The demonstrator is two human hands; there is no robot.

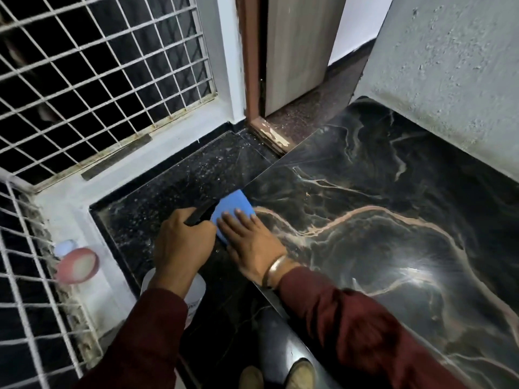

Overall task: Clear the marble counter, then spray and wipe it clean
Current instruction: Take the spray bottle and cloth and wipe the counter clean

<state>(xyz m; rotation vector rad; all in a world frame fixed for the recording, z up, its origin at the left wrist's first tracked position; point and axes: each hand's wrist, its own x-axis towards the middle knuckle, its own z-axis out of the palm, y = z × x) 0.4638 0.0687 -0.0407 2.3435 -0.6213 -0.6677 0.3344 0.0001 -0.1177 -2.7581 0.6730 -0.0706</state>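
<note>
The black marble counter with pale veins fills the right half of the view. At its left edge lies a blue cloth, and my right hand presses flat on it with straight fingers. My left hand grips the black trigger head of a white spray bottle, just left of the cloth and off the counter's edge, over the dark floor. Most of the bottle is hidden under my wrist.
A pink roll of tape and a small white object sit on the white ledge at the left, below a metal window grille. A door frame and open doorway lie ahead. A rough white wall borders the counter's far side.
</note>
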